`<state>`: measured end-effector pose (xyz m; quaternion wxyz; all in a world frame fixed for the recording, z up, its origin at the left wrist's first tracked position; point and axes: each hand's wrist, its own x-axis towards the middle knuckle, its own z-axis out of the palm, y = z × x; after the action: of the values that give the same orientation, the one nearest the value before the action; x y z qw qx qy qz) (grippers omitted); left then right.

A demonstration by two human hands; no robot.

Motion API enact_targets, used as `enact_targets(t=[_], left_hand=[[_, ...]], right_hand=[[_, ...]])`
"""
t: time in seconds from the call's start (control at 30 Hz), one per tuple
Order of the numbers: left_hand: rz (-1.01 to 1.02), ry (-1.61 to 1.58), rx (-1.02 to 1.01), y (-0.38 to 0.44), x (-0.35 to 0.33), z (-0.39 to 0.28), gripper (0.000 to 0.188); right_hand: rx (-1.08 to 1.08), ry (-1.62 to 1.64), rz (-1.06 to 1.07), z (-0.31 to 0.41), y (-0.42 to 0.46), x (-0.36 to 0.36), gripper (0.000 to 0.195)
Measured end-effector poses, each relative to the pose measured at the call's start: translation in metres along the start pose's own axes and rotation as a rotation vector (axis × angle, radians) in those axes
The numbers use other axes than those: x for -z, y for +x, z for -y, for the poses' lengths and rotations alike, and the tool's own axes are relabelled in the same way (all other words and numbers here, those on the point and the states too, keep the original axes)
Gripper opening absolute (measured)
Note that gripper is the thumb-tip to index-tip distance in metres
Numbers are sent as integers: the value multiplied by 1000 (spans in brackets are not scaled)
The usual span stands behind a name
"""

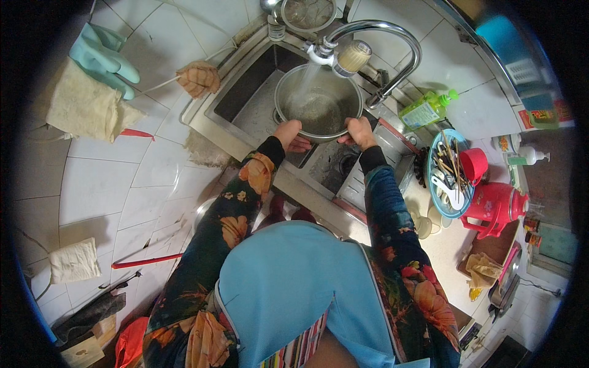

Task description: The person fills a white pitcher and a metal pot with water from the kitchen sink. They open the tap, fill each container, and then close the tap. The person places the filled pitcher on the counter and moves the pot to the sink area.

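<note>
A round metal pot (322,103) is held under the faucet (322,53), and water runs down into it. My left hand (292,136) grips its rim at the near left, the fingers bent beneath. On the near right side of the same rim is my right hand (357,133), also closed on the pot. Below the pot lies a double stainless steel sink (257,115); the pot hides part of both basins. The curved chrome spout (409,41) arches to the right of the pot, beside a water filter (354,57) fixed at the faucet.
A slotted metal drainer (363,179) spans the right basin. On the counter at right stand a green soap bottle (423,110), a blue basket (448,211) of chopsticks and spoons, and a red thermos (494,207). A metal strainer (309,13) sits behind the sink. Rubber gloves (103,55) hang at left.
</note>
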<state>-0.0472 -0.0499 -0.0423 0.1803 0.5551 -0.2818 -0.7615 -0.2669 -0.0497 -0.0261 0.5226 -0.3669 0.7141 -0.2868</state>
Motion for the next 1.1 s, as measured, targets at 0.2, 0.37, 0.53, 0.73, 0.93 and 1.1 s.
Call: enact_targets(t=[0.2, 0.37, 0.53, 0.73, 0.93, 1.1], left_hand=[[-8, -8, -10, 0, 0, 0, 48], [-11, -12, -8, 4, 1, 3, 48], [-6, 0, -22, 5, 3, 3, 47], [10, -11, -32, 4, 3, 3, 45], [-25, 3, 0, 2, -1, 0, 46], [-24, 2, -5, 1, -1, 0, 46]], right_hand=[[18, -36, 27, -1, 1, 0, 30], [30, -22, 39, -1, -1, 1, 31], [58, -26, 25, -1, -3, 1, 32], [51, -44, 23, 1, -4, 1, 32], [41, -51, 36, -3, 1, 2, 32], [47, -29, 39, -1, -2, 2, 33]])
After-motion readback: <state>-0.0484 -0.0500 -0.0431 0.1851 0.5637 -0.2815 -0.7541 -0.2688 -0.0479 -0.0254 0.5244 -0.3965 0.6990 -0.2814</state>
